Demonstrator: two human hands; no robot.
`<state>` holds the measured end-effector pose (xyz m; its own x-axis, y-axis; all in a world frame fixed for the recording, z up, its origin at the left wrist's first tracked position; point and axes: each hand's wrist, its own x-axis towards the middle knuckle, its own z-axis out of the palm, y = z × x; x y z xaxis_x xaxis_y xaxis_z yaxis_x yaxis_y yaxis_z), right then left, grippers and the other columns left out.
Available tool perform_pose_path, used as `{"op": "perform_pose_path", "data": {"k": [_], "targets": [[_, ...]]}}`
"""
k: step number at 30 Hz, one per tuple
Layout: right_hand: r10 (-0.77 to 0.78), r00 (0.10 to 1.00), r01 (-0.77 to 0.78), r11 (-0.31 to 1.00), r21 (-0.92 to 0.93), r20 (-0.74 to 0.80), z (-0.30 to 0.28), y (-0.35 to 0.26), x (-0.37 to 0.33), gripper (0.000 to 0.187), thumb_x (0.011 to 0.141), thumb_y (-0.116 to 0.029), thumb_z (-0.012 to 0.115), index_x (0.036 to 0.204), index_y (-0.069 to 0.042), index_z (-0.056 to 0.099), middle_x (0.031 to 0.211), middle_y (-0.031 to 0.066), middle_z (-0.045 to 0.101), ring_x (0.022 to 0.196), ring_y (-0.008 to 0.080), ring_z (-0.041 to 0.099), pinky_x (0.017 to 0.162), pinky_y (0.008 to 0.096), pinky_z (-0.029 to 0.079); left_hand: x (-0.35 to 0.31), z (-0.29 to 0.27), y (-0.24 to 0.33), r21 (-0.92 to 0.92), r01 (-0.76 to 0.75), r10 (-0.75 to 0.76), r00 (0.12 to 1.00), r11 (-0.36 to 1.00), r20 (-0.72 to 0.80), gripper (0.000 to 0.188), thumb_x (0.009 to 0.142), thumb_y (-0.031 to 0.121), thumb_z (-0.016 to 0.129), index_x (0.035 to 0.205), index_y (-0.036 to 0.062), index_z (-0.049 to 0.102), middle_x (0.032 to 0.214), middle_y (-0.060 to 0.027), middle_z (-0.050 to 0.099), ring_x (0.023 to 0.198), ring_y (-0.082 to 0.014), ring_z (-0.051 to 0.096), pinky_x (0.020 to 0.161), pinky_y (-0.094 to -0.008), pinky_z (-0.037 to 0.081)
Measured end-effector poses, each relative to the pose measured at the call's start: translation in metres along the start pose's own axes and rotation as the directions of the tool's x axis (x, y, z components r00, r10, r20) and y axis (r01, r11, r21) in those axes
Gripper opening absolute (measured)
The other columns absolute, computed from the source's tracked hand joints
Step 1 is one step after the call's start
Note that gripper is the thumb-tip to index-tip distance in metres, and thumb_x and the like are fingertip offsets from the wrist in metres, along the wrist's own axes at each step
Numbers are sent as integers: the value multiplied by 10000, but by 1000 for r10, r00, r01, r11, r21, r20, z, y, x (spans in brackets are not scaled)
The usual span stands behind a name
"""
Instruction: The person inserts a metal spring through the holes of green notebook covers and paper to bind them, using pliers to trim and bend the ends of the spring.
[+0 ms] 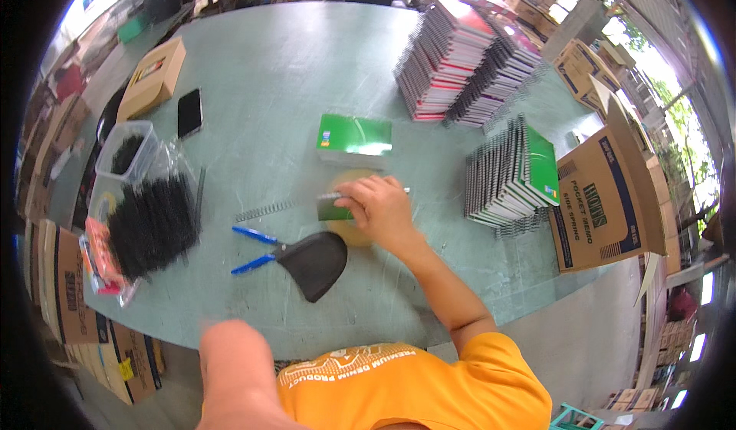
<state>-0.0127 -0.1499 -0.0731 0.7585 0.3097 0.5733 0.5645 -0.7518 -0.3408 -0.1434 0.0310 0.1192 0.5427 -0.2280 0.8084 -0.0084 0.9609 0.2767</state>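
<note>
My right hand [379, 209] is closed around a small green-covered notepad [331, 209] near the table's middle. Under that hand lies a round yellowish disc [351, 234], partly hidden. My left arm [236, 361] comes in from the lower edge; its hand does not show. Left of the notepad rests a loose spiral wire [264, 211]. Below the wire, blue-handled pliers [257, 261] lie with their head against a flat black piece [314, 265]. Beyond my right hand sits a stack of green-covered pads [354, 135].
Bound green notebooks [506, 173] stand right, beside an open carton [602, 200]. Taller red [448, 58] and purple [498, 70] notebook stacks stand behind. At left are black spiral wires [153, 223], a clear tub [123, 150], a phone [190, 113] and a cardboard tray [153, 77].
</note>
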Motion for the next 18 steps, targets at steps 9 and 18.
{"op": "perform_pose_path", "data": {"k": [9, 18], "targets": [[26, 999, -26, 999, 24, 23, -3, -1, -2, 115, 796, -214, 632, 861, -119, 639, 804, 24, 650, 760, 214, 596, 694, 346, 406, -34, -154, -36, 764, -213, -340, 940, -609, -9, 389, 687, 154, 747, 1027, 60, 584, 975, -122, 610, 853, -284, 605, 676, -355, 484], [-27, 998, 27, 1000, 3, 58, -4, -4, 2, 118, 785, -190, 631, 890, -135, 636, 783, 16, 644, 745, 200, 588, 676, 347, 401, -51, -219, -28, 915, 237, -546, 744, -326, -386, 185, 768, 70, 638, 941, 21, 594, 857, -162, 589, 821, -343, 581, 707, -418, 476]]}}
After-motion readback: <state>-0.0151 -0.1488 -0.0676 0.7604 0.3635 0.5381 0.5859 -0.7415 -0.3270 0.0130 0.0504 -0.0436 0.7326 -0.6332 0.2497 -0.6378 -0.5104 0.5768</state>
